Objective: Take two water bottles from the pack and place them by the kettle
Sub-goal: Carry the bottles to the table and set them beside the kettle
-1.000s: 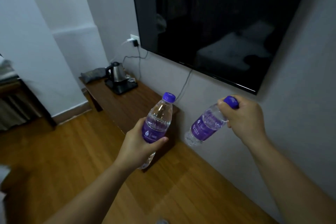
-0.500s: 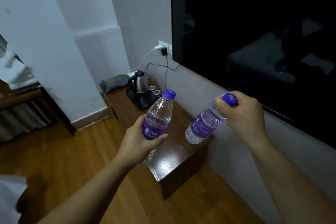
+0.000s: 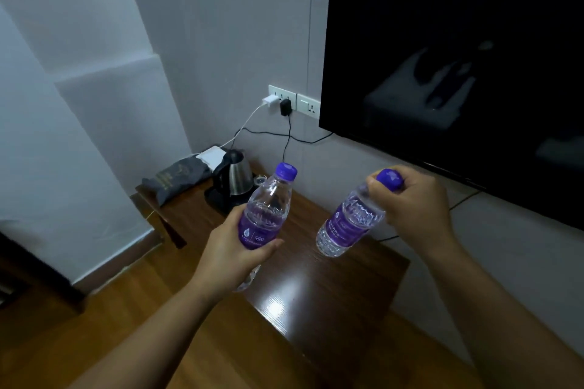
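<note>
My left hand grips a clear water bottle with a purple label and cap around its middle, nearly upright. My right hand holds a second purple-capped bottle by its neck, the bottle tilted with its base pointing down-left. Both bottles hang in the air above the dark wooden table. A steel kettle on a black tray stands at the table's far end, partly hidden behind the left bottle. The pack is out of view.
A dark bag lies on the table's far corner beside the kettle. Wall sockets with chargers and hanging cables sit above it. A large black TV fills the wall at right. Wood floor lies left of the table.
The view has come closer to the table and kettle. Both bottles now hang over the tabletop instead of short of it. My grips on them are unchanged.
</note>
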